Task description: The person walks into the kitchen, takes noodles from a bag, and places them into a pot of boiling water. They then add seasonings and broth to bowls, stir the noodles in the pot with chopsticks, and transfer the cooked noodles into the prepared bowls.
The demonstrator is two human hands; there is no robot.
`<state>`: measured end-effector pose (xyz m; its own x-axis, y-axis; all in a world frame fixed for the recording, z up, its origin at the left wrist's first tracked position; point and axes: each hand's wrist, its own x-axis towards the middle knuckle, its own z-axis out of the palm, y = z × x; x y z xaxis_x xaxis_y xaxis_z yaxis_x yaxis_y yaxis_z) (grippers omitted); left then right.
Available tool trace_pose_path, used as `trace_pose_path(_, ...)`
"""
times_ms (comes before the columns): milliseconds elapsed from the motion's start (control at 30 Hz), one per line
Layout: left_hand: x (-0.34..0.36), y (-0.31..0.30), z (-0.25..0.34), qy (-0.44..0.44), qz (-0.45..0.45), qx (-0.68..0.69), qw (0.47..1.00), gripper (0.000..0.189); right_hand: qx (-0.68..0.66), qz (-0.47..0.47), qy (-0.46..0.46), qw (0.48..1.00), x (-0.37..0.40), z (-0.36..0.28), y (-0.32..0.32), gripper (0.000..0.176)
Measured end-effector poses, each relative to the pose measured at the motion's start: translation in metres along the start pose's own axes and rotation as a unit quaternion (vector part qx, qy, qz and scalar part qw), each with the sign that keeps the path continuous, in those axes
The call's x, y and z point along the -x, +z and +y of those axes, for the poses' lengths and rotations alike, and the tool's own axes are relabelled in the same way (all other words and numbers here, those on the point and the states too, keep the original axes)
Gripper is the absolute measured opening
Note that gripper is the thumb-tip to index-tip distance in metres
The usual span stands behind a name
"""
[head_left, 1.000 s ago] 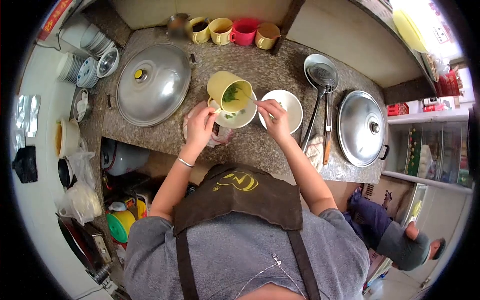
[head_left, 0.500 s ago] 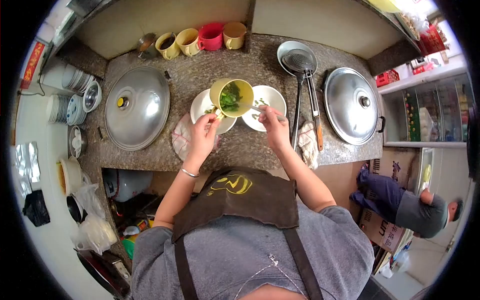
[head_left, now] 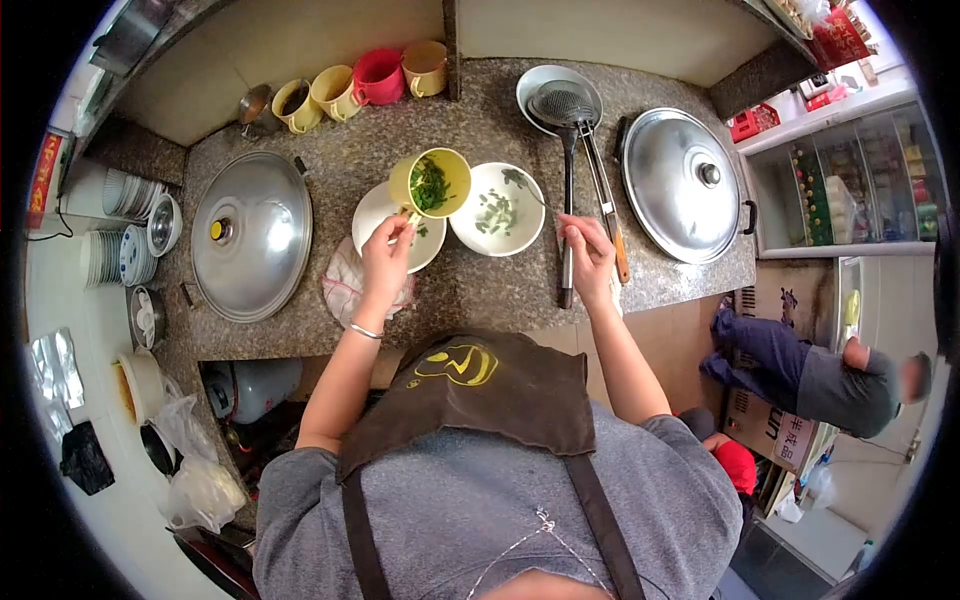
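My left hand point(head_left: 386, 262) grips the handle of a yellow mug point(head_left: 401, 180), which is tipped so that chopped green herbs point(head_left: 430, 186) show inside. The mug is above a white bowl point(head_left: 368, 213) and hides part of it. Between the fingers of my right hand point(head_left: 588, 254) is a thin spoon point(head_left: 545, 204). Its tip, with something dark green on it, is over a second white bowl point(head_left: 478, 237). Pieces of chopped greens point(head_left: 495, 213) lie in the bottom of that bowl.
Large metal lids point(head_left: 255, 270) point(head_left: 665, 180) flank the bowls. A strainer point(head_left: 560, 103) rests across a pan at the back, its handle running forward. Several mugs point(head_left: 380, 76) line the back wall. A cloth point(head_left: 345, 290) lies by the left bowl. Another person point(head_left: 835, 380) is at right.
The spoon has come out of the mug and moved right over the second bowl. More greens now show in that bowl. A person in red has appeared at lower right.
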<state>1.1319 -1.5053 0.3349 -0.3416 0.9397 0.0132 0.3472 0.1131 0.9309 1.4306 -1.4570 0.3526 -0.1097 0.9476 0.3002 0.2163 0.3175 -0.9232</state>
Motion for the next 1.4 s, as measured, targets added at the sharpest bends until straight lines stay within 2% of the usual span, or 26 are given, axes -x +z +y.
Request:
trace_pose_path(100, 0.005, 0.002, 0.017, 0.015, -0.009, 0.005, 1.0, 0.016, -0.045, 0.008, 0.011, 0.999, -0.006, -0.013, 0.009, 0.017)
trace_pose_path(200, 0.01, 0.002, 0.024, 0.048, -0.028, -0.011, 0.998, 0.015, 0.006, -0.076, -0.028, 0.997, -0.019, -0.02, 0.029, 0.015)
trace_pose_path(233, 0.012, 0.001, 0.023, 0.096, -0.016, -0.037, 0.995, 0.014, 0.036, -0.093, -0.021, 0.995, -0.024, -0.024, 0.037, 0.015)
trace_pose_path(267, 0.014, -0.002, 0.023, 0.097, -0.013, -0.039, 0.994, 0.014, 0.067, -0.11, -0.015, 0.992, -0.026, -0.027, 0.044, 0.015)
trace_pose_path(400, 0.023, -0.017, 0.033, 0.131, -0.007, -0.074, 0.989, 0.013, 0.043, -0.14, -0.043, 0.988, -0.018, -0.015, 0.072, 0.018)
trace_pose_path(467, 0.028, -0.026, 0.028, 0.125, 0.006, -0.054, 0.991, 0.014, -0.125, -0.131, 0.163, 0.97, -0.007, -0.017, 0.086, 0.022)
trace_pose_path(533, 0.034, -0.033, 0.017, 0.104, 0.029, -0.054, 0.993, 0.014, -0.128, -0.141, 0.173, 0.966, -0.005, -0.013, 0.096, 0.027)
trace_pose_path(600, 0.039, -0.04, 0.003, 0.084, 0.054, -0.052, 0.994, 0.015, -0.275, -0.076, 0.293, 0.913, -0.003, -0.011, 0.108, 0.028)
trace_pose_path(667, 0.046, -0.05, -0.01, -0.004, 0.068, 0.031, 0.997, 0.016, -0.31, -0.099, 0.289, 0.9, -0.006, -0.014, 0.111, 0.027)
trace_pose_path(767, 0.05, -0.068, -0.027, -0.043, 0.109, 0.047, 0.992, 0.017, -0.277, -0.099, 0.243, 0.924, -0.011, -0.027, 0.117, 0.032)
trace_pose_path(800, 0.053, -0.075, -0.034, -0.045, 0.114, 0.048, 0.991, 0.017, -0.276, -0.104, 0.243, 0.924, -0.012, -0.026, 0.118, 0.032)
trace_pose_path(867, 0.055, -0.089, -0.05, -0.058, 0.142, 0.021, 0.988, 0.016, -0.182, -0.127, 0.206, 0.953, -0.015, -0.023, 0.118, 0.033)
trace_pose_path(900, 0.056, -0.093, -0.054, -0.061, 0.164, 0.02, 0.984, 0.017, -0.15, -0.154, 0.16, 0.963, -0.017, -0.02, 0.118, 0.031)
trace_pose_path(1067, 0.061, -0.108, -0.064, -0.053, 0.184, 0.029, 0.981, 0.016, -0.125, -0.134, 0.159, 0.97, -0.016, -0.017, 0.122, 0.03)
trace_pose_path(1133, 0.059, -0.111, -0.065, -0.084, 0.153, 0.025, 0.984, 0.021, -0.154, -0.109, 0.179, 0.966, -0.017, -0.021, 0.123, 0.031)
trace_pose_path(1167, 0.058, -0.11, -0.065, -0.083, 0.151, 0.027, 0.985, 0.021, -0.153, -0.105, 0.179, 0.966, -0.018, -0.021, 0.123, 0.031)
trace_pose_path(1233, 0.051, -0.107, -0.055, -0.08, 0.12, 0.025, 0.989, 0.019, -0.248, -0.069, 0.231, 0.938, -0.022, -0.022, 0.119, 0.031)
trace_pose_path(1333, 0.039, -0.094, -0.024, -0.079, 0.071, 0.033, 0.994, 0.016, -0.272, -0.04, 0.258, 0.926, -0.023, -0.036, 0.113, 0.031)
trace_pose_path(1400, 0.026, -0.078, -0.028, -0.031, 0.037, 0.069, 0.996, 0.014, -0.247, -0.087, 0.212, 0.941, -0.022, -0.034, 0.108, 0.03)
